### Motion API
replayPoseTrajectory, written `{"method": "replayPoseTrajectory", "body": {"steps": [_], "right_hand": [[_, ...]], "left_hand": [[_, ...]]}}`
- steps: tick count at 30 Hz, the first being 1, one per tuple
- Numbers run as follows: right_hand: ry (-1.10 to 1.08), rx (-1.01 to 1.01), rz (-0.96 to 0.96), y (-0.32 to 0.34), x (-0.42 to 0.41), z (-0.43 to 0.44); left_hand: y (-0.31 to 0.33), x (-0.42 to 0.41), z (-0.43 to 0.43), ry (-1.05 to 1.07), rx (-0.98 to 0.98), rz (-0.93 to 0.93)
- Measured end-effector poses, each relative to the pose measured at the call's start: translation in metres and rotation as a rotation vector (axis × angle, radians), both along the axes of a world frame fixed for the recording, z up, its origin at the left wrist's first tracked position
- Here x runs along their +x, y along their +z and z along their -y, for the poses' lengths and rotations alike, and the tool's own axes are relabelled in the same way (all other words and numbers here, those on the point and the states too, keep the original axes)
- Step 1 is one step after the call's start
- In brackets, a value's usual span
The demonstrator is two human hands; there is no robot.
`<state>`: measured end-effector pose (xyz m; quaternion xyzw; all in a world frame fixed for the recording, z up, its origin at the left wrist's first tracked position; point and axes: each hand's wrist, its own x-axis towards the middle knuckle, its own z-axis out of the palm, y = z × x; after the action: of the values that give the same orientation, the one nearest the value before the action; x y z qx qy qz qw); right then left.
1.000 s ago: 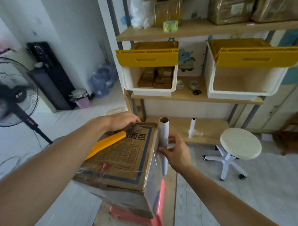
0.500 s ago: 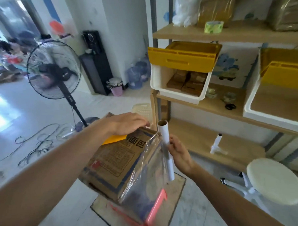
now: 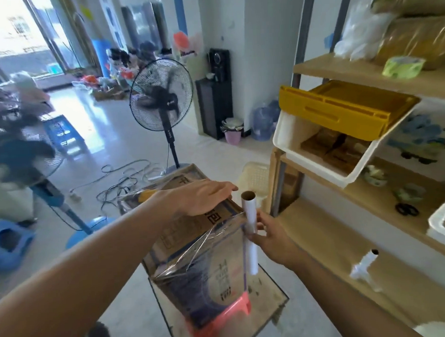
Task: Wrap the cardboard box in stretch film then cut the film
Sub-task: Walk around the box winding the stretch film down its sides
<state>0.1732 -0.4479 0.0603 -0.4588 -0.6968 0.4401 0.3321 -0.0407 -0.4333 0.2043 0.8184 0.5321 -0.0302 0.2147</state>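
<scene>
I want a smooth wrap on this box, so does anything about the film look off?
Yes: the stretch film is bunched into creased strands at the cardboard box top corner, beside the roll, not flat.

place: home storeroom | evidence: wooden shelving [image 3: 359, 71], storage bins [image 3: 340, 108], standing fan [image 3: 161, 95], tiled floor [image 3: 109, 137]

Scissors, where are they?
The scissors lie on the right in the head view, on the middle wooden shelf, just right of the white bin.

Single head-worn wide-angle view — forward and down, close over both hands.
</scene>
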Motion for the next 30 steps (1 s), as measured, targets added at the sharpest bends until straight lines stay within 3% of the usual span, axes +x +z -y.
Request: {"method": "replayPoseTrajectory", "body": {"steps": [11, 17, 26, 30], "right_hand": [[0.110, 0.032, 0.023, 0.009, 0.023, -0.013], [0.287, 0.078, -0.014, 0.020, 0.048, -0.018], [0.508, 0.113, 0.034, 0.016, 0.030, -0.066], [0.489, 0.153, -0.006, 0.014, 0.020, -0.075]], "left_hand": [[-0.013, -0.007, -0.005, 0.092, 0.017, 0.169], [-0.015, 0.005, -0.008, 0.245, 0.045, 0.214], [-0.014, 0.029, 0.001, 0.418, 0.104, 0.168], [-0.016, 0.036, 0.004, 0.477, 0.122, 0.139]]}}
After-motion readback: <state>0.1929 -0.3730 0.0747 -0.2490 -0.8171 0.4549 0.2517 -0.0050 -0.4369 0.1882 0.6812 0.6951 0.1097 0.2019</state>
